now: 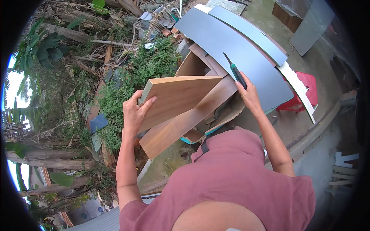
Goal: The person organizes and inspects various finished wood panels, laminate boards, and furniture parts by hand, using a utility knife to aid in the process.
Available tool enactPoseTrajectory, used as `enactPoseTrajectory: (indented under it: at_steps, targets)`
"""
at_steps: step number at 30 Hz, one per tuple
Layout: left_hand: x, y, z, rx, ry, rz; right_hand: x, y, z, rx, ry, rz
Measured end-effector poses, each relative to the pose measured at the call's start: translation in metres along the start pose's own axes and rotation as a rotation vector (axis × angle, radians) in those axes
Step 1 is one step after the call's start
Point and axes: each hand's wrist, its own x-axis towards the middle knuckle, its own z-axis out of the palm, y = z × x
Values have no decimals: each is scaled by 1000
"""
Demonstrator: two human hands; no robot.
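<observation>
Board (179, 92) gripped at its left edge by left hand (135, 111), thumb on face, forearm raised; held tilted above plank (185, 123) laid across carton (190, 66). Cutter (237, 76) clasped in right hand (249, 94), arm extended, blade pointed away over grey panel (239, 44)'s left edge.

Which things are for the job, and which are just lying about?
For the job, it seems:
- flat brown wooden board, left hand
- green-and-black knife, right hand

Probably lying about:
- flat blue scrap
- long brown logs
</observation>
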Motion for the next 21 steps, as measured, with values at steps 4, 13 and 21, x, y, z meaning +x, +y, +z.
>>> enactPoseTrajectory:
  at_steps: [4, 13, 21]
  targets:
    - [0, -15, 4, 92, 23, -21, -9, -29, 19, -24, -132, -38]
    - [2, -31, 23, 112, 10, -53, -47, -120, 77, 8, -399, -400]
    - [17, -31, 29, 184, -41, -106, -33, -100, 85, -107, -364, -326]
